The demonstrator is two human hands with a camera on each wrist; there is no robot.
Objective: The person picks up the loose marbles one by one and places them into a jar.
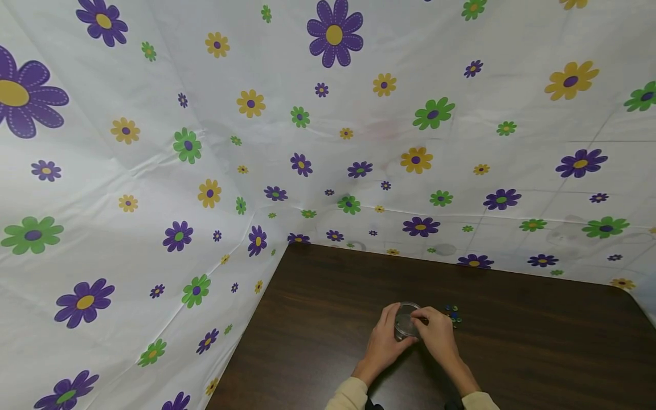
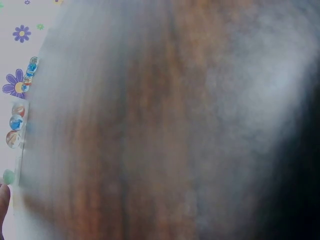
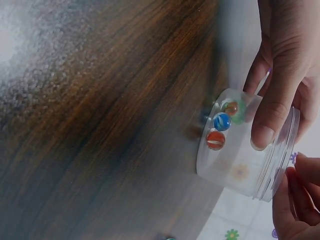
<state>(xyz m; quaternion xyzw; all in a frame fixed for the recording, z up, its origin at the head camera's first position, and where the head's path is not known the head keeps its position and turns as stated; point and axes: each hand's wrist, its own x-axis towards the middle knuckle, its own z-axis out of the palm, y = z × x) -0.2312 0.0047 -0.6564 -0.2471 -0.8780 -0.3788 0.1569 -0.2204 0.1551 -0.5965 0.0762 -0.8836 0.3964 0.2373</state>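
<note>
My left hand (image 1: 384, 341) grips a clear plastic jar (image 3: 250, 175) around its side, the thumb lying along the wall near the threaded rim. Inside, near the base, sit an orange marble (image 3: 216, 140), a blue marble (image 3: 222, 121) and an amber one (image 3: 230, 107). Over the jar's mouth, my right hand (image 1: 435, 333) has thumb and fingers pinched together. At the left edge of the left wrist view, a pale green marble (image 2: 9, 176) touches a fingertip by the mouth. The right wrist view hides what lies between the right fingertips.
A small cluster of marbles (image 1: 454, 315) lies on the dark wooden table (image 1: 543, 341), just right of the right hand. A white cloth with printed flowers (image 1: 379, 125) hangs behind the table and along its left side.
</note>
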